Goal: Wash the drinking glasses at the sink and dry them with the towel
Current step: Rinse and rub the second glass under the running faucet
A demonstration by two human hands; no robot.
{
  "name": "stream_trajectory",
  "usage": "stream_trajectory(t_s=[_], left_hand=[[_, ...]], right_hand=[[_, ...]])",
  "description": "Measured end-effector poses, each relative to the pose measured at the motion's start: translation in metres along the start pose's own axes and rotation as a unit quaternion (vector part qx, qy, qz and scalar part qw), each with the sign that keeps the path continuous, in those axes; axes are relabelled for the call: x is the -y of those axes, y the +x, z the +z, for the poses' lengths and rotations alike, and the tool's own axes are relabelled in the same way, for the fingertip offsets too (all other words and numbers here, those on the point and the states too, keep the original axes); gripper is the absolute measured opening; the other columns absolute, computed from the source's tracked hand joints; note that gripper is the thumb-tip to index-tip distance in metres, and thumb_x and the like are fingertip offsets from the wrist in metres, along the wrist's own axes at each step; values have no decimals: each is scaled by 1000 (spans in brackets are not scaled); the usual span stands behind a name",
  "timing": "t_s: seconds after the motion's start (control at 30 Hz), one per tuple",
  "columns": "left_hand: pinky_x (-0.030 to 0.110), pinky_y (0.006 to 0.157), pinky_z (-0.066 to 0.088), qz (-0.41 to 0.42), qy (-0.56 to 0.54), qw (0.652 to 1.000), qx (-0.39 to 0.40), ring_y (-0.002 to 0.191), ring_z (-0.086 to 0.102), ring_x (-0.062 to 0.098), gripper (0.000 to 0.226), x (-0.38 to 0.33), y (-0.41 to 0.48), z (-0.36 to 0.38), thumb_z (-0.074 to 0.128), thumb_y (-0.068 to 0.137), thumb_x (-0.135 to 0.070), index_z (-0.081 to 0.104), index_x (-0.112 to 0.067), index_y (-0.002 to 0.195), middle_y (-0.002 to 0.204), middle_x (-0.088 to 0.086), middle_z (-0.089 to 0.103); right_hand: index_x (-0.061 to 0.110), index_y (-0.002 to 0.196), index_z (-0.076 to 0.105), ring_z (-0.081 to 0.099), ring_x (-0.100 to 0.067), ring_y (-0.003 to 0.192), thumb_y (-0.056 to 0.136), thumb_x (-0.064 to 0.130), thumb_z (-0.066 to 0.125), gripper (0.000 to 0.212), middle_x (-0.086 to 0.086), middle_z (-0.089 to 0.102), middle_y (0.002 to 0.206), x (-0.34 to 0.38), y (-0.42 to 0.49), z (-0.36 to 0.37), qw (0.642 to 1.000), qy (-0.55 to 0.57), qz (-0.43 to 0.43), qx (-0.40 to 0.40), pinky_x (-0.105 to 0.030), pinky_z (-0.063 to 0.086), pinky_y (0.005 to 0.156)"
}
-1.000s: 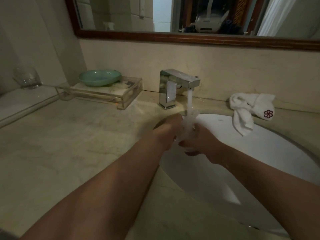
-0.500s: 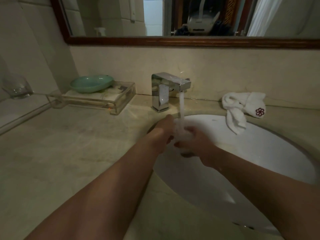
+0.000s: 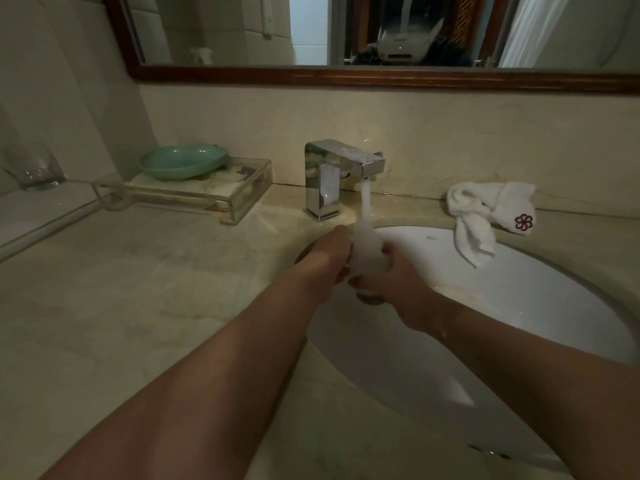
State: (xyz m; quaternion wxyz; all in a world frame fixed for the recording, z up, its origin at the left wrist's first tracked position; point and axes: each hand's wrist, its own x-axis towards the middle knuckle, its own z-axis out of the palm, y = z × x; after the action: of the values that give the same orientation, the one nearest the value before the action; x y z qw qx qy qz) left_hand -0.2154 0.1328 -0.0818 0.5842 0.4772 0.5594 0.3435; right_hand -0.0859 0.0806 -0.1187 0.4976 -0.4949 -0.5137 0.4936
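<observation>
A clear drinking glass (image 3: pixel 367 251) is held under the running water from the chrome tap (image 3: pixel 332 178), over the white sink (image 3: pixel 519 306). My right hand (image 3: pixel 398 282) grips the glass from the right and below. My left hand (image 3: pixel 329 258) holds it from the left, its fingers curled around the side. Foaming water fills the glass and hides much of it. A second glass (image 3: pixel 33 169) stands on the ledge at the far left. The white towel (image 3: pixel 485 216) with a red flower mark lies on the counter right of the tap.
A clear plastic tray (image 3: pixel 194 195) carrying a green dish (image 3: pixel 183 161) sits on the marble counter (image 3: pixel 121 289) left of the tap. A wood-framed mirror (image 3: pixel 381 76) runs along the wall above.
The view shifted slightly, and both hands stay on the glass under the stream. Water has foamed up higher inside the glass.
</observation>
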Motion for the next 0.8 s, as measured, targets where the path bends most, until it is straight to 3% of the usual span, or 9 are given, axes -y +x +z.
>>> stream_trajectory(t_s=[0.1,0.23,0.37,0.5,0.6,0.67,0.8], left_hand=[[44,98,54,8,6,1000,-5,94,65,27,39,-2,-2,1,39,103,-41,67,-18,89,98,8,70],[44,99,53,6,19,1000,8,99,68,29,51,-1,-6,0,42,99,-56,72,-15,97,106,9,74],[38,91,52,7,19,1000,5,95,63,27,41,-3,-8,0,40,100,-45,70,-18,94,105,6,73],[41,96,53,1,31,999,5,92,62,28,46,-4,-10,1,37,101,-45,71,-14,98,102,6,71],[39,93,53,-4,30,1000,9,93,65,29,48,-5,-13,1,41,100,-50,72,-14,100,103,8,72],[43,98,53,-2,29,1000,7,98,66,30,48,-5,-15,1,41,100,-47,72,-12,107,107,9,72],[37,80,52,-3,33,999,13,89,62,28,41,-5,-18,2,42,100,-43,71,-14,103,102,9,68]], right_hand=[[13,107,69,61,-18,63,86,11,77,23,-14,67,82,2,0,1,1000,8,6,4,-30,43,53],[11,106,71,61,-17,59,86,11,75,20,-13,72,87,0,3,-2,1000,-5,8,-3,-28,45,51],[11,100,74,61,-22,58,87,12,74,13,-10,68,77,4,7,-6,1000,-9,-8,-19,-33,50,51],[18,114,69,71,-23,80,79,13,82,38,-12,72,99,-1,5,-9,999,-4,14,-30,-35,55,60],[18,112,71,71,-25,79,83,12,79,31,-12,74,97,-3,4,-10,999,-21,31,-9,-37,57,62],[16,118,69,71,-23,76,76,6,83,45,-15,73,98,-3,2,-13,997,-50,57,26,-40,58,64],[17,125,58,68,-20,79,71,17,88,62,-3,64,104,22,-1,-24,968,-245,45,-5,-27,55,52]])
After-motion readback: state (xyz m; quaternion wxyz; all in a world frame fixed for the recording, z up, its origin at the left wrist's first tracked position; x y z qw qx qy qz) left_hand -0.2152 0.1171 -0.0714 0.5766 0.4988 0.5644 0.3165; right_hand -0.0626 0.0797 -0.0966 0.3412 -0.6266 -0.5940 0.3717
